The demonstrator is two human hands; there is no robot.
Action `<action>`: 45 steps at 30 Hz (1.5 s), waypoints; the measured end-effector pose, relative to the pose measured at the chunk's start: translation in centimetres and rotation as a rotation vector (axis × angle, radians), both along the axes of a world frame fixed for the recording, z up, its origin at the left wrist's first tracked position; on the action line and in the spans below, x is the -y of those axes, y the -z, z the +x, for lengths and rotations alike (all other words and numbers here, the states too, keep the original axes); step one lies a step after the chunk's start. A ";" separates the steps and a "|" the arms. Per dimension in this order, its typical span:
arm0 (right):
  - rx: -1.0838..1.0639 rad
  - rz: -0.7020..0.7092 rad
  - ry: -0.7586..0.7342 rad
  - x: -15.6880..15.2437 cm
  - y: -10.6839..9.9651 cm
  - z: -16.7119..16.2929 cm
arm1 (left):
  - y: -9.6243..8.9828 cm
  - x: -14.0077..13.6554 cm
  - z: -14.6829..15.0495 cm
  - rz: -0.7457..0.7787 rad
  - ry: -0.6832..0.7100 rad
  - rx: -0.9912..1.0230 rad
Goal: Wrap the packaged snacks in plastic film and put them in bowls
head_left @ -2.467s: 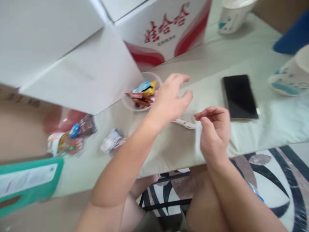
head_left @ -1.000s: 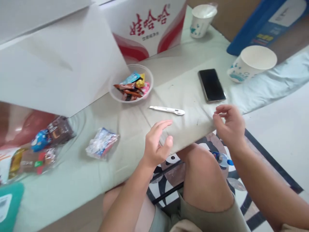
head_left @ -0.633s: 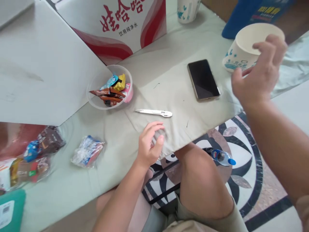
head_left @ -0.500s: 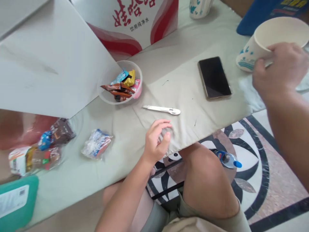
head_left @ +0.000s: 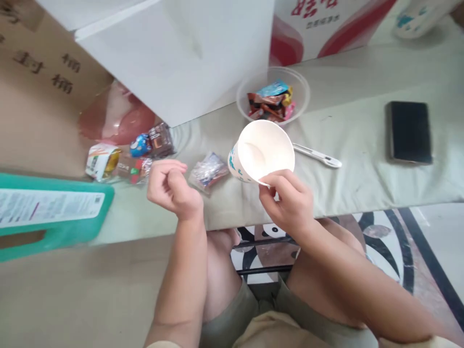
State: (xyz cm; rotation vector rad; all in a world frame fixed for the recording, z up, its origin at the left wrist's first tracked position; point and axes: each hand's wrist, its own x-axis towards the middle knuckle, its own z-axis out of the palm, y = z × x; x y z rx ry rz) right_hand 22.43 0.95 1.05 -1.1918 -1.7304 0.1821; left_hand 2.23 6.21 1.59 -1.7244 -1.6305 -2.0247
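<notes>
My right hand point(head_left: 288, 200) pinches the rim of a white paper cup point(head_left: 266, 150) with blue print. The cup is tilted, so its bare inside faces me. My left hand point(head_left: 174, 186) hovers over the table's left part, its fingers curled in and nothing visible in them. Between the hands lies a small clear-wrapped packet point(head_left: 208, 171). Just beyond my left hand are a dark wrapped snack point(head_left: 161, 140), a blue foil-wrapped sweet point(head_left: 140, 145) and a white and yellow packet point(head_left: 103, 162). Behind the cup stands a clear plastic bowl point(head_left: 304, 92) of wrapped sweets.
A white utility knife point(head_left: 322, 157) and a black phone point(head_left: 409, 131) lie on the cloth-covered table point(head_left: 362, 186). White and red boxes point(head_left: 333, 34) and a cardboard box point(head_left: 32, 96) stand behind. A green container point(head_left: 103, 203) is at left, another paper cup point(head_left: 416, 21) far right.
My right hand has brought the paper cup from the far right to the middle. My left hand has moved left towards the snacks and curled its fingers more. The view has turned left.
</notes>
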 end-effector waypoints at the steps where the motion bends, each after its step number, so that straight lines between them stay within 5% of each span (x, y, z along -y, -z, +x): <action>1: 0.033 -0.040 0.012 -0.5 0.6 -1.6 | 0.2 0.1 -1.4 -0.120 -0.032 0.001; 5: 0.176 -0.155 0.087 -3.7 1.8 -4.7 | 1.7 0.9 -4.2 -0.684 0.061 -0.087; 9: 0.221 -0.168 0.133 -7.0 1.0 -6.3 | 2.3 1.4 -4.3 -0.894 0.194 -0.256; 15: 0.233 -0.180 0.045 -8.9 0.0 -6.9 | 1.4 0.2 -4.6 -0.970 0.343 -0.304; 20: 0.050 -0.200 -0.041 -6.8 0.3 -4.8 | 0.9 -0.3 -5.6 -0.908 0.629 -0.281; 26: -0.165 -0.535 -0.213 -2.4 2.2 -2.0 | 0.3 0.4 -4.6 -0.920 1.029 -0.293; 31: -0.167 -0.629 -0.171 -2.0 3.5 -0.8 | 1.7 -0.2 -3.1 -0.853 1.074 -0.187; 35: -0.245 -0.646 -0.106 -2.2 3.6 -0.6 | 3.7 -1.1 -2.1 -0.856 0.950 0.092; 38: -0.310 -0.658 -0.081 -2.3 3.9 -0.6 | 4.6 -1.4 -1.2 -0.864 0.986 0.252; 45: -0.434 -0.587 -0.069 -2.2 5.4 -0.5 | 4.2 -1.1 0.2 -0.811 1.117 0.522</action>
